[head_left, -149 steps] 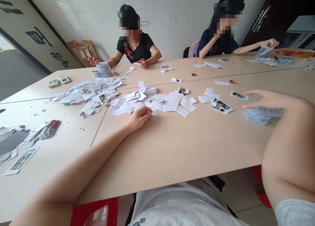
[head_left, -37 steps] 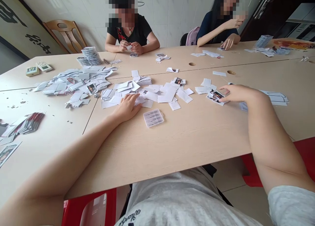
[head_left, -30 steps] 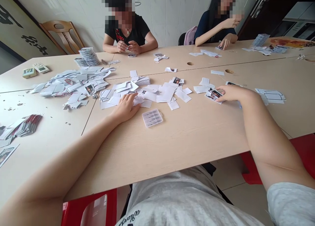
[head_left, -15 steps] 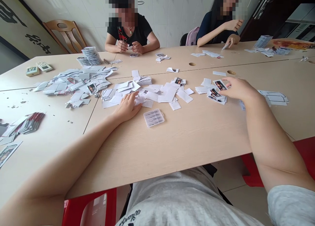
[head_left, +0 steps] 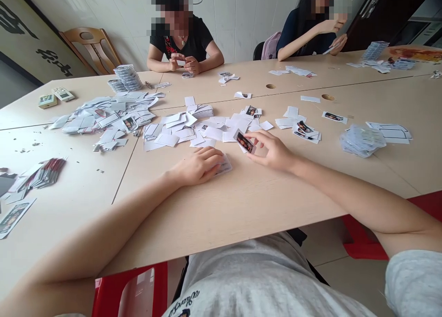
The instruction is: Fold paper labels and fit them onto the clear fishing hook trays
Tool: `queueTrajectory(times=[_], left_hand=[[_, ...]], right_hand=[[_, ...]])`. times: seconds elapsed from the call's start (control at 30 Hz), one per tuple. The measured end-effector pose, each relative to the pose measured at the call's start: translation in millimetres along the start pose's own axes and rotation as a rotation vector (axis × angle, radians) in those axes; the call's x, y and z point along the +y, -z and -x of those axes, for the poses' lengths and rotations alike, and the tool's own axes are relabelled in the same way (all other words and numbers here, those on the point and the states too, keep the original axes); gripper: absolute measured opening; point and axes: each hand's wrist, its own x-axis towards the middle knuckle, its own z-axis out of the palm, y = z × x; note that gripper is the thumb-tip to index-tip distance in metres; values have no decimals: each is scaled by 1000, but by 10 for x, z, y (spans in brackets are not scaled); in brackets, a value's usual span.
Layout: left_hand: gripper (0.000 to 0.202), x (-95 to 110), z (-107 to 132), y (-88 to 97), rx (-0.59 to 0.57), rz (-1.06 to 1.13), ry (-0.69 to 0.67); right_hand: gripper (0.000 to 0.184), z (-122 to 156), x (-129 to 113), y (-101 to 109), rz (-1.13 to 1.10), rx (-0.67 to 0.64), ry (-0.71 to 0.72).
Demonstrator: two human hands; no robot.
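My left hand (head_left: pixel 203 164) lies over a small clear plastic case (head_left: pixel 226 165) on the table, its fingers closed on the case and covering most of it. Between the thumb and fingers of my right hand (head_left: pixel 267 147) is a small printed picture card (head_left: pixel 244 142), tilted up just right of the case. Behind both hands spreads a pile of white paper slips (head_left: pixel 214 132). A small group of picture cards (head_left: pixel 306 130) lies further right, near a stack of clear plastic cases (head_left: pixel 362 141).
A larger heap of paper slips (head_left: pixel 107 112) lies at the left, with stacked cases (head_left: pixel 127 77) behind it. Bundled cards (head_left: pixel 48 172) are at the near left. Two people (head_left: pixel 186 45) sit across the table, handling small pieces. Round holes (head_left: pixel 328 97) pierce the tabletop.
My right hand has moved left with the picture card, uncovering the stack of cases. My left hand has shifted right from the paper slips onto the plastic case.
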Motion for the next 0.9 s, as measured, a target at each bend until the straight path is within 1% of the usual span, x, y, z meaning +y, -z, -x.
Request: queueTrajectory(times=[0.1, 0.17, 0.23, 0.33, 0.43, 0.5, 0.57, 0.67, 0.83, 0.9], left_hand=[[30, -8, -8, 21, -33, 95, -73], [36, -16, -2, 46, -55, 163, -104], [42, 13, -1, 64, -86, 181, -103], [46, 125, -14, 57, -119, 133, -46], [50, 251, -29, 24, -124, 52, -6], [53, 304, -33, 3, -122, 21, -8], [51, 329, -33, -12, -107, 17, -12], [38, 333, -30, -18, -29, 23, 22], [21, 320, -31, -21, 224, 9, 182], [19, 323, -33, -27, 297, 19, 204]], right_hand=[[47, 33, -5, -67, -30, -4, -8], [42, 41, 10, -58, -34, -9, -12], [38, 40, 18, -27, -37, -16, -18], [36, 35, 6, 12, -45, -13, -40], [38, 41, -24, -7, -84, 2, -92], [37, 53, -48, -54, -156, 20, -135], [36, 69, -74, -111, -264, 39, -167], [35, 93, -125, -181, -452, 36, -218], [52, 114, -249, -218, -750, -47, -401], [51, 109, -300, -214, -837, -76, -454]])
